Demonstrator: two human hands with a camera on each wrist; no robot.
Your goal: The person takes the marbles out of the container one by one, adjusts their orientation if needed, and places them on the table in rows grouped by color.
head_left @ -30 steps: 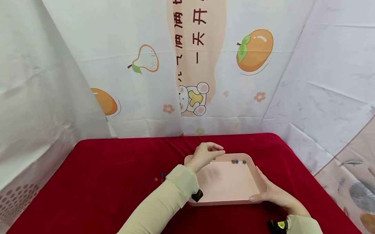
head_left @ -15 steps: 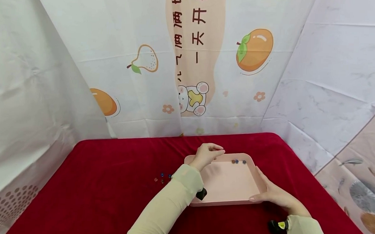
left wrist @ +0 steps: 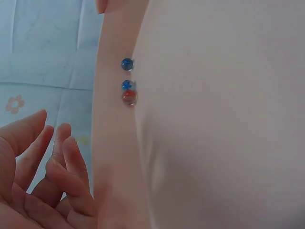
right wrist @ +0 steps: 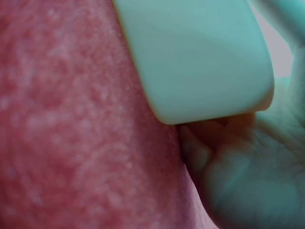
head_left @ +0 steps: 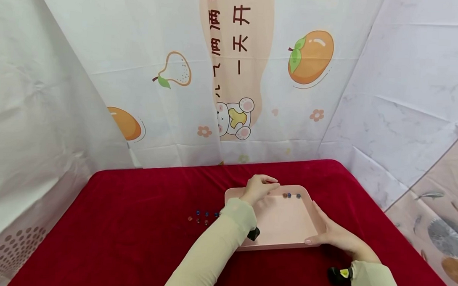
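Note:
A shallow pink tray (head_left: pixel 286 229) lies on the red cloth in the head view. Three glass marbles sit along its far wall: one orange-red marble (left wrist: pixel 129 98), a blue marble (left wrist: pixel 127 85) right beside it, and a dark blue marble (left wrist: pixel 127 64) a little apart. Over the tray's far left part is my left hand (head_left: pixel 258 189), fingers loosely bent, with nothing visible between them. My right hand (head_left: pixel 337 237) holds the tray's near right corner, thumb at the near rim and fingers along the right side. The right wrist view shows the palm against the tray's outer corner.
Several blue and reddish marbles (head_left: pixel 206 214) lie on the red cloth (head_left: pixel 135 232) left of the tray, partly behind the left sleeve (head_left: pixel 218 243). A printed white curtain (head_left: pixel 169 124) hangs behind the table, with more curtains at both sides.
My left hand and forearm have shifted slightly right over the tray, uncovering more marbles on the cloth. The right hand keeps its hold on the tray, and the tray stays in place.

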